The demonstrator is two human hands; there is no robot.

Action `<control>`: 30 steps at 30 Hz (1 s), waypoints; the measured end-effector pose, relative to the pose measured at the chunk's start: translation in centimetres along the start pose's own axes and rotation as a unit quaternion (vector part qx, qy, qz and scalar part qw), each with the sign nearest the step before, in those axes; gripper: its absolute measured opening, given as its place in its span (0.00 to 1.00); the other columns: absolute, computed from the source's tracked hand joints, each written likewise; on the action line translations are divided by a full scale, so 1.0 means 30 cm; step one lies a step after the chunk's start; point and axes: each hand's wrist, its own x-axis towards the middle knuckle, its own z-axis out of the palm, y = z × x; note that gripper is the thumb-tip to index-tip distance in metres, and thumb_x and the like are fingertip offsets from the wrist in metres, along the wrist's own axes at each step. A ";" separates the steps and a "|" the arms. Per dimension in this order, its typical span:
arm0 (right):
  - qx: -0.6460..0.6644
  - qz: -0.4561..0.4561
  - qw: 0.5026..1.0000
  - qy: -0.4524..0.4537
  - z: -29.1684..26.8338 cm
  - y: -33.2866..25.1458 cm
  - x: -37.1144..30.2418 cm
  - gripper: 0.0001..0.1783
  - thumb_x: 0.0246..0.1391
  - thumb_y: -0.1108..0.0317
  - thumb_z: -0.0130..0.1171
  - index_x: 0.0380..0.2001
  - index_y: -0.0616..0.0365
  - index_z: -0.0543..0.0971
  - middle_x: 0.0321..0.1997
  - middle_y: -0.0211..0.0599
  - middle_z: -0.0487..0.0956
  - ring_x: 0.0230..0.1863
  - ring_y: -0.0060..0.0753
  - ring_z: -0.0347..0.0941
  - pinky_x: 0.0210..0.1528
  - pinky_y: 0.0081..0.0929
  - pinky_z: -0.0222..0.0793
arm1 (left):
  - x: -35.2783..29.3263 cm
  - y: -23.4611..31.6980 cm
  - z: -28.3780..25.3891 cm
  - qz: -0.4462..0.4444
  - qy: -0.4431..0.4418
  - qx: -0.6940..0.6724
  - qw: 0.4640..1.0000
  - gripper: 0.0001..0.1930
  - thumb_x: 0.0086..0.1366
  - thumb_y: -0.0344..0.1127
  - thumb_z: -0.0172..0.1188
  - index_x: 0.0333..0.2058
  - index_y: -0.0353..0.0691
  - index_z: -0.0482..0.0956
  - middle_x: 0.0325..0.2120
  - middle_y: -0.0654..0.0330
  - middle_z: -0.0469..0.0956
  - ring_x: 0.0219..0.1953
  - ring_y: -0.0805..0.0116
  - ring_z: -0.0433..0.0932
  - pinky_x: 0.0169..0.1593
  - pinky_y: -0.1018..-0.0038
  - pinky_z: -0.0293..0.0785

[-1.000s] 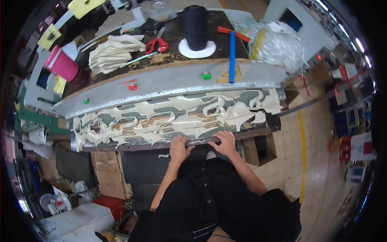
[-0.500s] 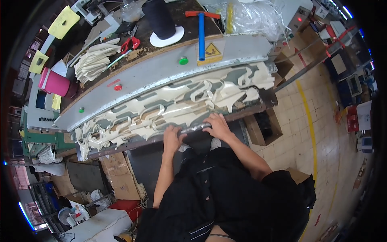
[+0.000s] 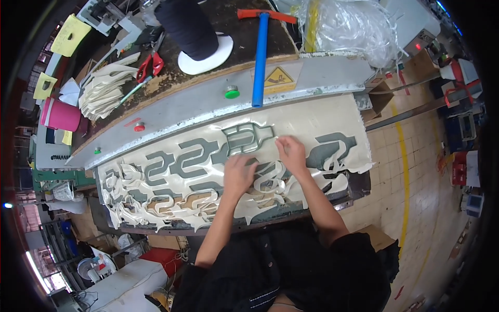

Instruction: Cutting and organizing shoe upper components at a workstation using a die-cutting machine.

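A cream sheet (image 3: 306,117) with rows of cut-out openings lies over a grey-green surface in front of me. On its upper middle rests an outlined metal cutting die (image 3: 241,139), branched at one end. My left hand (image 3: 239,176) hovers at the die's near edge, thumb apart from the fingers and slightly blurred. Just beyond the die's right end is my right hand (image 3: 292,154), its fingers stretched toward the sheet. Neither hand visibly holds anything. Curled cream offcuts (image 3: 179,205) cover the near left part.
A grey machine beam (image 3: 192,114) with green and red buttons crosses behind the sheet. On the ledge above lie a blue-handled hammer (image 3: 261,62), a dark thread cone (image 3: 187,28), red scissors (image 3: 150,66) and stacked cream pieces (image 3: 106,86). A pink bucket (image 3: 61,114) stands left.
My hands have left the front bar and moved up over the sheet. The sheet's bed now reaches farther toward me, showing its uncut back part and the die.
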 end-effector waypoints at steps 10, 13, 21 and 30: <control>-0.050 -0.037 0.998 -0.017 -0.032 0.189 -0.010 0.03 0.60 0.73 0.66 0.37 0.58 0.85 0.34 0.43 0.81 0.38 0.49 0.80 0.41 0.43 0.77 | 0.269 -0.042 0.270 0.100 -0.146 0.125 0.976 0.25 0.54 0.38 0.77 0.48 0.31 0.82 0.47 0.45 0.80 0.54 0.43 0.77 0.63 0.53 0.69; -0.032 -0.033 0.999 -0.008 -0.042 0.207 -0.023 0.03 0.59 0.72 0.67 0.36 0.58 0.84 0.33 0.43 0.80 0.37 0.50 0.79 0.41 0.43 0.76 | 0.238 0.020 0.135 0.063 -0.109 0.015 0.992 0.25 0.55 0.35 0.77 0.49 0.33 0.81 0.43 0.44 0.80 0.47 0.41 0.79 0.56 0.54 0.75; 0.022 -0.007 0.999 -0.030 -0.029 0.083 -0.100 0.05 0.59 0.73 0.69 0.39 0.58 0.85 0.36 0.40 0.84 0.37 0.40 0.84 0.40 0.34 0.77 | -0.089 0.088 -0.378 0.037 0.146 -0.225 0.963 0.31 0.69 0.42 0.70 0.62 0.26 0.73 0.57 0.46 0.78 0.64 0.54 0.74 0.70 0.62 0.66; 0.095 -0.105 0.979 -0.145 0.113 -0.681 -0.522 0.30 0.57 0.61 0.73 0.59 0.64 0.79 0.57 0.53 0.82 0.57 0.52 0.81 0.59 0.41 0.77 | -0.594 -0.007 -0.274 -0.142 0.206 -0.431 0.867 0.25 0.75 0.40 0.66 0.62 0.27 0.75 0.52 0.57 0.81 0.51 0.71 0.80 0.57 0.74 0.76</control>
